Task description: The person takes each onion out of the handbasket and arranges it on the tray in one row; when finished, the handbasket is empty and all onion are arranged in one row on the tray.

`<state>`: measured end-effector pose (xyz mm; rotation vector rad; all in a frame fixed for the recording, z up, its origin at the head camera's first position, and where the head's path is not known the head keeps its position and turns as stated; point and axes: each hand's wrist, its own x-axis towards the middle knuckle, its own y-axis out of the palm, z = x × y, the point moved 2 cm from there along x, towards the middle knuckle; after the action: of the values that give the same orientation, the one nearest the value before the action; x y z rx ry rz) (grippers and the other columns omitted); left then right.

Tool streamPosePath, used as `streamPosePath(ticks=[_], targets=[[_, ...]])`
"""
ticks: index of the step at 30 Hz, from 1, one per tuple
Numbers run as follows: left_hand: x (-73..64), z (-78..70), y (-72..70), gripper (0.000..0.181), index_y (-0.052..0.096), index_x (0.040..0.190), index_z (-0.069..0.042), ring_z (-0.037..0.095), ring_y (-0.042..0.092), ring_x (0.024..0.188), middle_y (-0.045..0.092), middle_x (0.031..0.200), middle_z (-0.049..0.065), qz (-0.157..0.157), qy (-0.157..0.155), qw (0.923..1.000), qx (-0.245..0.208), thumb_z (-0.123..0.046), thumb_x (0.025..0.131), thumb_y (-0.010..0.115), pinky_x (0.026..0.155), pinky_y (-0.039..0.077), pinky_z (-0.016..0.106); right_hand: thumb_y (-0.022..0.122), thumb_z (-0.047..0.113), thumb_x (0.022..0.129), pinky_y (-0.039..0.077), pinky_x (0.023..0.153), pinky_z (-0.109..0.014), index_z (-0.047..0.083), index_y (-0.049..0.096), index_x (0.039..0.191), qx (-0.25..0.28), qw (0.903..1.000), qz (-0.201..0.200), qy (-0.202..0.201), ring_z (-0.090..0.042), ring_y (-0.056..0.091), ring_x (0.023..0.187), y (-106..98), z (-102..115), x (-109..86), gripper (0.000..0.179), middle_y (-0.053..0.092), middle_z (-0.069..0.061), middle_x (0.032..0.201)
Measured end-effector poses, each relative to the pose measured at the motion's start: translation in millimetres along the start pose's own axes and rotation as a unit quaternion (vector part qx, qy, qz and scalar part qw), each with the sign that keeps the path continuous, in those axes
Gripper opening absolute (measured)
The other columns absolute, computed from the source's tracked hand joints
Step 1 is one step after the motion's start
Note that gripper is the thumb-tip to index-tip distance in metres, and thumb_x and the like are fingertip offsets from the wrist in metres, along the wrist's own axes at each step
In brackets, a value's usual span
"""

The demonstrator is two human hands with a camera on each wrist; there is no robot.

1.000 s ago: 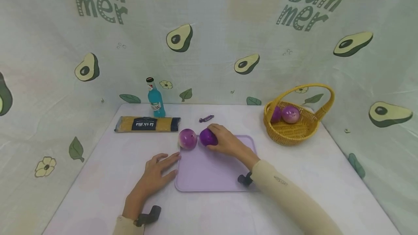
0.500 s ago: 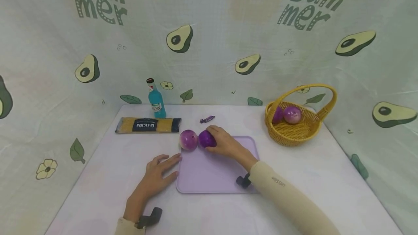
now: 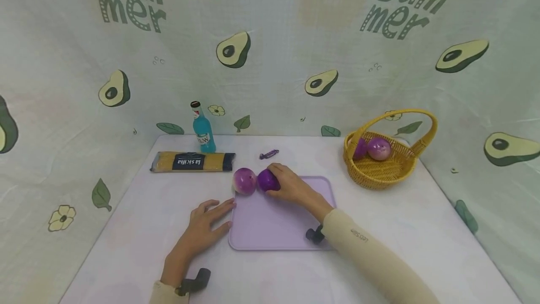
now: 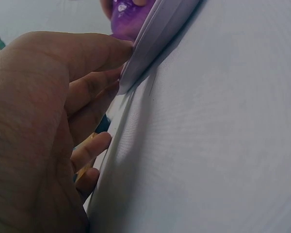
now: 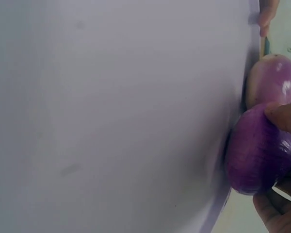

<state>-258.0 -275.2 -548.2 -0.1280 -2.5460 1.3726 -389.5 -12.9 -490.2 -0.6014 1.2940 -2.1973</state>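
My right hand grips a dark purple onion at the far edge of the lilac tray, thumb on one side and fingers on the other. Right beside that onion, at the tray's far left corner, sits a paler purple-and-white round one. My left hand lies to the left of the tray, fingers extended and apart. In the left wrist view its thumb and forefinger tips are right at the tray rim.
A yellow wicker basket with purple round produce inside stands at the back right. Behind the tray lies a small purple wrapped candy. Back left are a packet of pasta and a blue bottle.
The right hand has shifted slightly left with the dark onion, now close against the paler one. The left hand keeps its place at the tray's left edge.
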Motion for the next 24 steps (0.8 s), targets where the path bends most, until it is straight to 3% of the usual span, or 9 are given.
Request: streamPosePath(ticks=[15, 24], targets=[[0.0, 0.3, 0.4, 0.052, 0.052, 0.146, -0.035, 0.028, 0.034, 0.139, 0.047, 0.150, -0.017, -0.001, 0.003, 1.0000, 0.002, -0.045, 0.096, 0.063, 0.110, 0.019, 0.061, 0.081, 0.028, 0.087, 0.031, 0.116, -0.043, 0.002, 0.036, 0.153, 0.002, 0.9999, 0.013, 0.002, -0.033, 0.035, 0.143, 2, -3, -2.9, 0.084, 0.034, -0.017, 0.158], [0.6, -0.2, 0.3, 0.052, 0.052, 0.146, -0.036, 0.029, 0.034, 0.139, 0.047, 0.150, -0.018, -0.001, 0.000, 1.0000, 0.001, -0.046, 0.097, 0.063, 0.110, 0.019, 0.062, 0.081, 0.037, 0.085, 0.027, 0.118, -0.045, 0.002, 0.039, 0.151, -0.011, 0.9998, -0.016, -0.007, -0.033, 0.034, 0.144, -13, -4, -12.3, 0.086, 0.036, -0.017, 0.157]])
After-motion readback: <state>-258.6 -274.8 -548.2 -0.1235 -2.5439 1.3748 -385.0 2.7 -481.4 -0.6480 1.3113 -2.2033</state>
